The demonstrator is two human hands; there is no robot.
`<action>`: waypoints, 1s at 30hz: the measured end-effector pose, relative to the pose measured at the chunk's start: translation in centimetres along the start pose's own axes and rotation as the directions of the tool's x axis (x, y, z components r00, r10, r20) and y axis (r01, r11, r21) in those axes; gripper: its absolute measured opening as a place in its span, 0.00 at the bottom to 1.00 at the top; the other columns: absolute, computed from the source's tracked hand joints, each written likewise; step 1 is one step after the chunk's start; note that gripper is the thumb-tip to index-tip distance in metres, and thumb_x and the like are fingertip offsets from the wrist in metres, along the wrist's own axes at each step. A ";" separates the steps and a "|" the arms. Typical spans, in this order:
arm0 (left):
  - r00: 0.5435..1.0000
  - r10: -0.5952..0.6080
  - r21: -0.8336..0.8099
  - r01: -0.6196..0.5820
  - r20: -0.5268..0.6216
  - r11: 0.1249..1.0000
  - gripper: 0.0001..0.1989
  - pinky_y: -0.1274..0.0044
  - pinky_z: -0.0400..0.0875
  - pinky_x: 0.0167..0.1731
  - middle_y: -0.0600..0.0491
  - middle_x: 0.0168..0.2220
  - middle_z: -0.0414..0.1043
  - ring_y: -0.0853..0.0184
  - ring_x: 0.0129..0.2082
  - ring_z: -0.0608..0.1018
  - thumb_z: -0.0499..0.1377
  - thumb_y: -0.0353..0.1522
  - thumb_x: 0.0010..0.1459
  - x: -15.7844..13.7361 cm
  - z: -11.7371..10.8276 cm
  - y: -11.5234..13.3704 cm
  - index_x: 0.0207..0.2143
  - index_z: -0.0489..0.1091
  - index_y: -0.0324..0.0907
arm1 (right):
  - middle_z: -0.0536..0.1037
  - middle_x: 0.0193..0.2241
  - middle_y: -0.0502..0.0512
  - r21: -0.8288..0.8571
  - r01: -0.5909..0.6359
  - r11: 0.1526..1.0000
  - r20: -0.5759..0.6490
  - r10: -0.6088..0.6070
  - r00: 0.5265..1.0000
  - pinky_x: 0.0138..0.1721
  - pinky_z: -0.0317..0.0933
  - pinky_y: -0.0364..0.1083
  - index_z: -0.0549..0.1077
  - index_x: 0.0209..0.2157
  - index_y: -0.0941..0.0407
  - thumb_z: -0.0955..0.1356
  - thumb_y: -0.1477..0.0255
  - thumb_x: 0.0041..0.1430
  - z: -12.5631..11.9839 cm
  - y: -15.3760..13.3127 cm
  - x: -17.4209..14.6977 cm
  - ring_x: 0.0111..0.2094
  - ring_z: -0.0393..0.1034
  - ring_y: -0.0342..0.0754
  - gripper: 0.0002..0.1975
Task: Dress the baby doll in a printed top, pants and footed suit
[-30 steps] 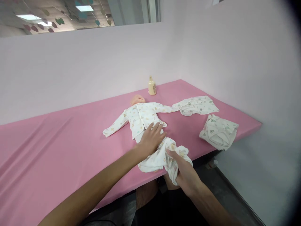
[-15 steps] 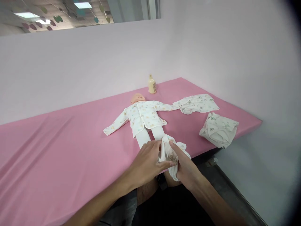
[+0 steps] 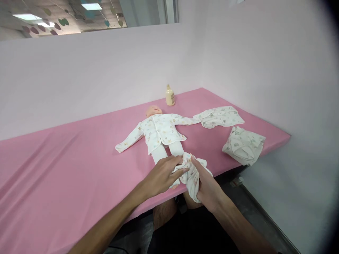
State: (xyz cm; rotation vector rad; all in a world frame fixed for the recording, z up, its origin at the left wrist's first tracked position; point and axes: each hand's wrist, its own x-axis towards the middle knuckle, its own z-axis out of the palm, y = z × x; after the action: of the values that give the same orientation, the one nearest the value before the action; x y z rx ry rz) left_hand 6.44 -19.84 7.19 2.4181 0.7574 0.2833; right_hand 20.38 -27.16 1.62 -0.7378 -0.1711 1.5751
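A baby doll [image 3: 154, 110] lies on its back on the pink-covered table. It wears a white printed jacket [image 3: 165, 129] and white leg coverings [image 3: 176, 148]. Bunched white printed baby pants [image 3: 193, 179] surround the lower end of the doll's leg on the right, hiding that foot. My left hand [image 3: 161, 175] pinches the left edge of the pants between thumb and fingers. From the right, my right hand [image 3: 210, 188] grips the bunched cloth, its thumb along the top. The doll's other foot [image 3: 175, 186] shows below my left hand.
A cream pump bottle [image 3: 170, 96] stands behind the doll near the wall. Printed baby clothing [image 3: 221, 117] touches the jacket's right sleeve end, and a folded printed garment [image 3: 245, 145] lies by the table's right edge. The pink cover [image 3: 79, 176] has wrinkles at left.
My left hand has shifted slightly up and left, drawing the edge of the pants with it. The doll's other foot has come into sight. My right hand stays nearly in place.
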 end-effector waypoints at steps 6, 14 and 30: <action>0.985 -0.121 0.034 0.126 -0.123 0.991 0.13 0.75 0.56 0.29 0.56 0.30 0.64 0.69 0.29 0.65 0.47 0.41 0.69 0.1 0.5 -1.3 0.33 0.57 0.43 | 0.79 0.51 0.52 -0.016 -0.036 0.999 -0.050 0.036 0.998 0.52 0.71 0.45 0.76 0.52 0.50 0.73 0.57 0.58 0.5 -0.5 -0.3 0.56 0.72 0.50 0.22; 0.949 -0.186 0.175 0.234 -0.255 0.956 0.08 0.75 0.49 0.26 0.57 0.27 0.61 0.69 0.25 0.61 0.48 0.32 0.63 2.3 0.1 -3.4 0.30 0.52 0.44 | 0.78 0.53 0.57 -0.079 0.003 0.997 -0.010 -0.004 1.000 0.58 0.67 0.55 0.74 0.55 0.53 0.71 0.57 0.59 0.0 0.3 -0.5 0.56 0.72 0.55 0.26; 0.955 -0.289 -0.261 0.298 0.072 0.918 0.41 0.71 0.69 0.36 0.47 0.47 0.73 0.57 0.42 0.78 0.60 0.51 0.56 1.3 -0.8 0.0 0.65 0.50 0.46 | 0.81 0.47 0.56 -0.084 0.022 0.996 -0.077 -0.028 0.997 0.53 0.70 0.49 0.77 0.50 0.53 0.73 0.53 0.56 0.1 0.3 0.5 0.52 0.74 0.53 0.25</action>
State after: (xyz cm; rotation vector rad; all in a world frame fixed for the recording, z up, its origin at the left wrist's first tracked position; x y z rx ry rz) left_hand 7.23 -18.70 7.91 2.0161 0.9855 0.2105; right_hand 20.04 -26.74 1.39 -0.8577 -0.1885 1.5202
